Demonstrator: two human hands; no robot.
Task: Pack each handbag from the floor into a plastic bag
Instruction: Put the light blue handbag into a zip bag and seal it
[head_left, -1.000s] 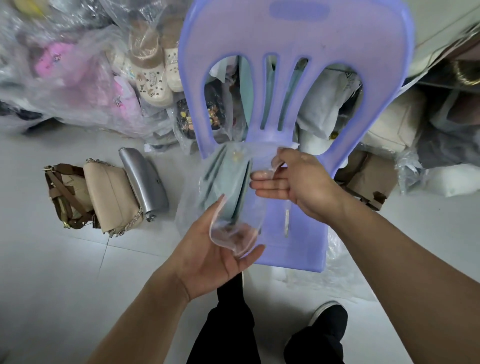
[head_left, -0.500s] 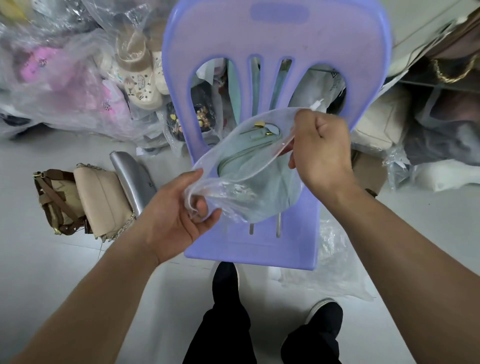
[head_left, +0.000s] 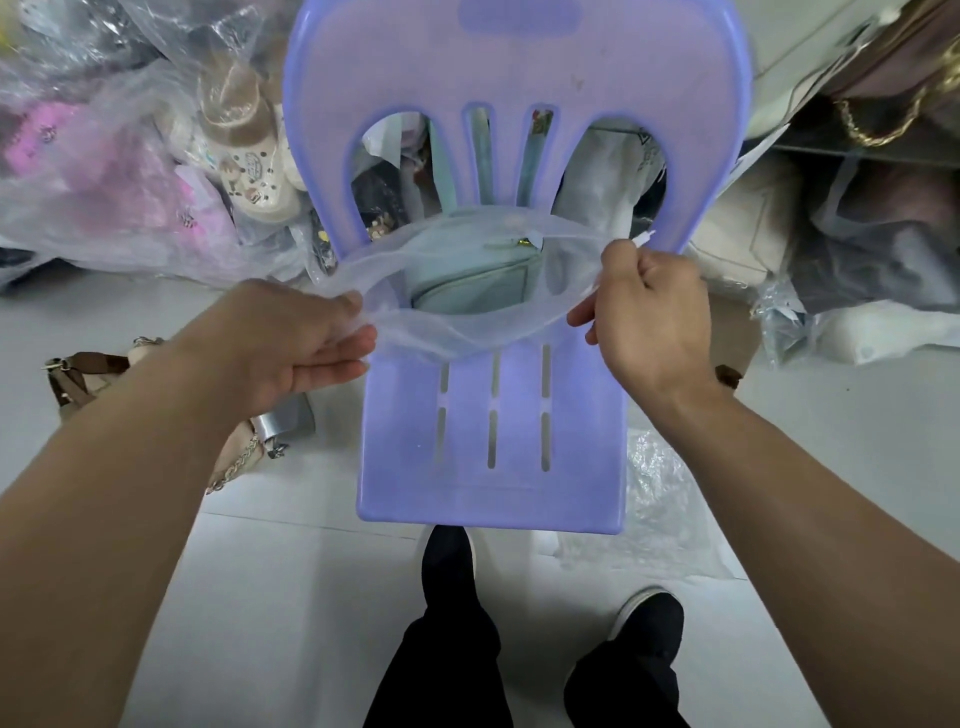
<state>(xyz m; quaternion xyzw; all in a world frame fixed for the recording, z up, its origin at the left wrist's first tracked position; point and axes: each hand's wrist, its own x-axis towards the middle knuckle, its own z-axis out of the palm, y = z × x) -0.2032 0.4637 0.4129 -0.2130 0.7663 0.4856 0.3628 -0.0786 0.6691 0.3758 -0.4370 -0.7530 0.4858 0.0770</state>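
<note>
1. The left hand (head_left: 306, 343) pinched the left edge of the plastic bag (head_left: 467, 338) between thumb and fingers; the right hand (head_left: 649, 322) was curled in a fist round the right edge; the two held the mouth stretched wide.
2. The pale green handbag (head_left: 467, 286) sat inside the film, between the hands and just beyond them, over the seat of the purple chair (head_left: 488, 441); its long axis ran across from hand to hand, and neither hand looked clearly nearer.
3. This one seemed all but packed; closing the mouth would probably mean bringing both edges together over that long axis.
4. Unpacked bags lay on the floor (head_left: 291, 571) beneath the left forearm: a silver handbag (head_left: 283, 421), a beige handbag (head_left: 236, 449) with a chain, and a brown-strapped bag (head_left: 88, 364) further out; the left hand was the nearer one for the next pick, I judged.
</note>
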